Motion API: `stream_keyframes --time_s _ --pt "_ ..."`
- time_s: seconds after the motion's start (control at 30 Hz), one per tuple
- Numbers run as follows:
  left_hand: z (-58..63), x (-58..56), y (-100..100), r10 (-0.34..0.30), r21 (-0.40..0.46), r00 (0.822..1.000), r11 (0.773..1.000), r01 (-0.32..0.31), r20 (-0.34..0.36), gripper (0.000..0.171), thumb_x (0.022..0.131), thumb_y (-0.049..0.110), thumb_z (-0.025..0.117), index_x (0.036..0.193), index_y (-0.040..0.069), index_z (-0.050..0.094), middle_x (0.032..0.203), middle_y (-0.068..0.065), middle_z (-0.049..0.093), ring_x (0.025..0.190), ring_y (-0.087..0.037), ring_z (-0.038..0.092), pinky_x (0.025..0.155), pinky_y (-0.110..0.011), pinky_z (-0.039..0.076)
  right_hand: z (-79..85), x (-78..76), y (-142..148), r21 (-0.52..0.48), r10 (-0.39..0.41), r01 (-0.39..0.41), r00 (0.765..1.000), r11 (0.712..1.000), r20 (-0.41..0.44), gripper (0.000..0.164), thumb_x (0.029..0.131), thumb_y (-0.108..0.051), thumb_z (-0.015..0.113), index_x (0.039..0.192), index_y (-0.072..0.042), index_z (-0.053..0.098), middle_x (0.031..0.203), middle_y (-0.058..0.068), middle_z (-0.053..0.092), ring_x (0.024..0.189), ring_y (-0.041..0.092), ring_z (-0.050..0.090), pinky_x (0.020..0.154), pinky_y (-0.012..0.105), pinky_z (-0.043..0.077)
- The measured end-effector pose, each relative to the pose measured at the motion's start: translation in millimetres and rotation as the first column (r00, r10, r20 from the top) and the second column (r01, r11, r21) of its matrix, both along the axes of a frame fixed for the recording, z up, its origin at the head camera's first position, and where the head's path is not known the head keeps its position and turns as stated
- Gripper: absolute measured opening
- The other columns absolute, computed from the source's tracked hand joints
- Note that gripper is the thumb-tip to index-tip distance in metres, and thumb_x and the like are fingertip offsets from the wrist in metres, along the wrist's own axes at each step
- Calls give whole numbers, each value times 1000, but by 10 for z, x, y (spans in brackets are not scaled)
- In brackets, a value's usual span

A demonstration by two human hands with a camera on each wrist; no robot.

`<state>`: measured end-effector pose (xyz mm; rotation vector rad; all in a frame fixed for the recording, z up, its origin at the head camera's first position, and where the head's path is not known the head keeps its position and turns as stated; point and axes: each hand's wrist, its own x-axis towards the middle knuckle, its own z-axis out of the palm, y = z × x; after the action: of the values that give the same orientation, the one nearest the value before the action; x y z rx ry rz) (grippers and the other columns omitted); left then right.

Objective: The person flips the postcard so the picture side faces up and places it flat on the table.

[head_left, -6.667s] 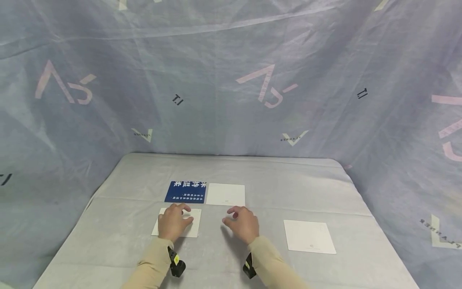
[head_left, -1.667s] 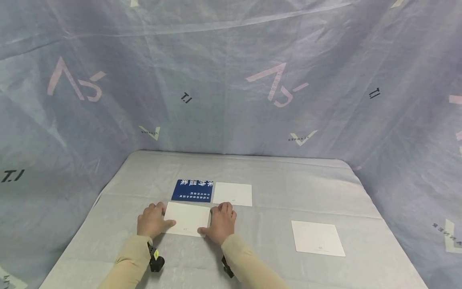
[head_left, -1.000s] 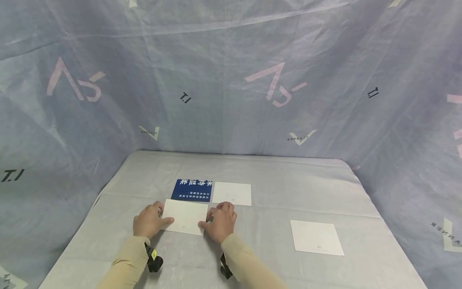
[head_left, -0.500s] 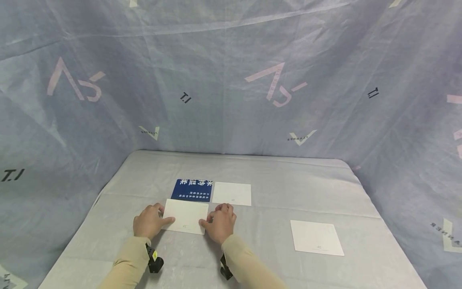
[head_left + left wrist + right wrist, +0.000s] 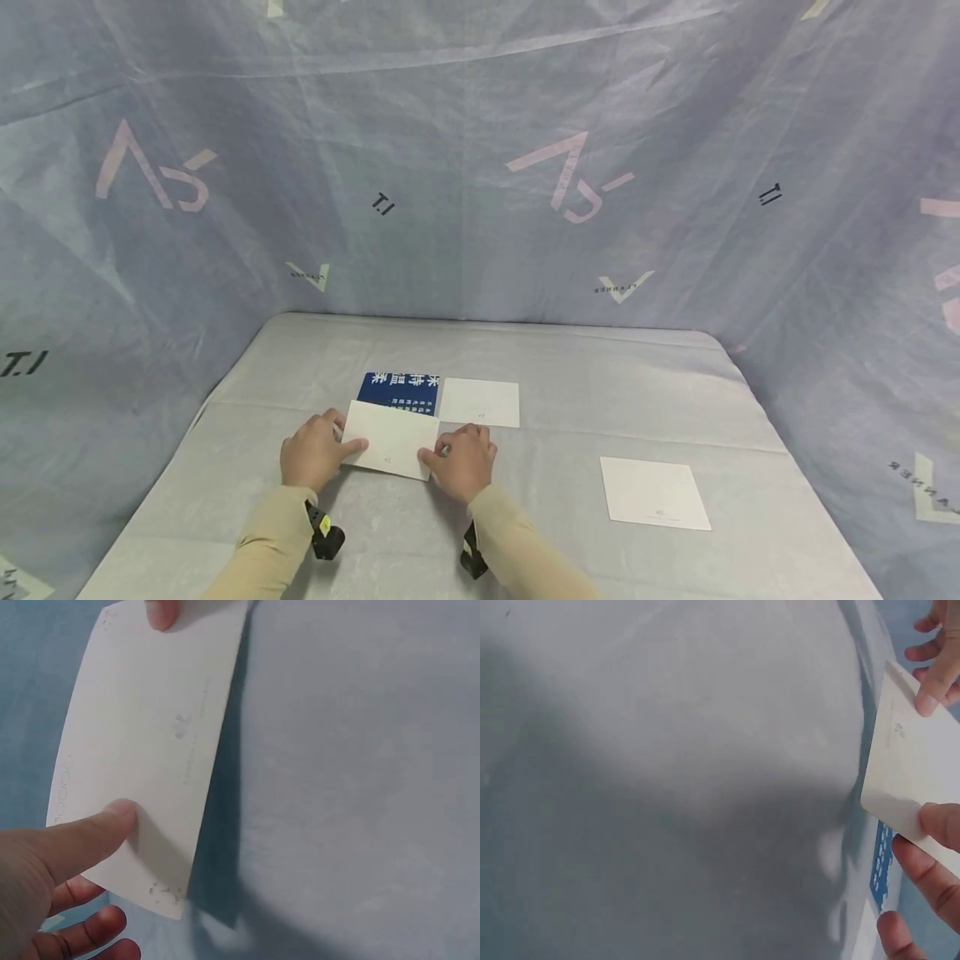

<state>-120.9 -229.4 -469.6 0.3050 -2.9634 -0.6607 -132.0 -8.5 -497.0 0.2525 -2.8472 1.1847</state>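
A white postcard (image 5: pixel 392 437) with faint small print is held between my two hands, tilted and lifted off the table, as its shadow in the left wrist view shows. My left hand (image 5: pixel 311 452) pinches its left end, thumb (image 5: pixel 101 834) on top and fingers behind. At the right end my right hand (image 5: pixel 462 463) pinches it the same way, its thumb (image 5: pixel 939 823) on the face. Behind the raised card lies a blue postcard (image 5: pixel 397 392) with white characters, its near part hidden from the head camera.
Beside the blue postcard, a second white postcard (image 5: pixel 480 403) lies flat. Another white postcard (image 5: pixel 654 493) lies alone farther right. The grey cloth-covered table (image 5: pixel 570 375) meets a hanging patterned fabric (image 5: pixel 450 167) at its back and sides.
Earlier my hands were apart, the left above the near white postcard. Both then took its ends; since half a second ago it has risen and moved forward, covering more of the blue postcard.
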Motion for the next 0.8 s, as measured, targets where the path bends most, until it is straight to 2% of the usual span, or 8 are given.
stream_keyframes --time_s 0.17,0.27,0.5,0.63,0.8 --pt "103 -7 -7 -15 -6 999 1000 14 -51 43 80 32 86 99 1 63 84 -12 65 72 -27 60 71 -53 46 50 18 1 -52 8 -7 1000 999 18 38 86 -31 80 59 -14 60 75 -2 53 87 22 46 83 47 35" --pt "161 -11 -7 -17 -8 997 1000 16 -70 42 81 32 86 99 1 63 88 -14 65 74 -30 62 73 -55 46 64 15 -3 -53 5 -4 1000 999 21 38 87 -33 79 60 -14 59 74 -3 51 82 19 45 79 43 35" --pt "279 -29 57 -17 -12 994 1000 16 -106 41 82 33 85 99 3 63 93 -15 65 78 -32 62 75 -54 44 103 -18 39 -47 -39 38 999 998 -1 34 88 -35 78 64 -16 63 80 2 62 84 22 54 79 47 41" --pt "337 -26 115 -27 -11 992 1000 26 -122 39 82 32 85 97 4 61 93 -14 65 79 -32 62 75 -53 43 169 -26 104 -67 -52 52 999 996 -3 30 88 -36 77 70 -15 67 81 2 62 82 21 55 80 49 42" --pt "386 -30 220 -68 -3 990 998 68 -127 36 80 24 85 100 4 64 93 -13 66 83 -32 63 77 -55 44 264 -43 255 -98 -86 85 996 992 -4 26 88 -36 77 77 -13 70 81 1 61 81 20 53 81 48 42"
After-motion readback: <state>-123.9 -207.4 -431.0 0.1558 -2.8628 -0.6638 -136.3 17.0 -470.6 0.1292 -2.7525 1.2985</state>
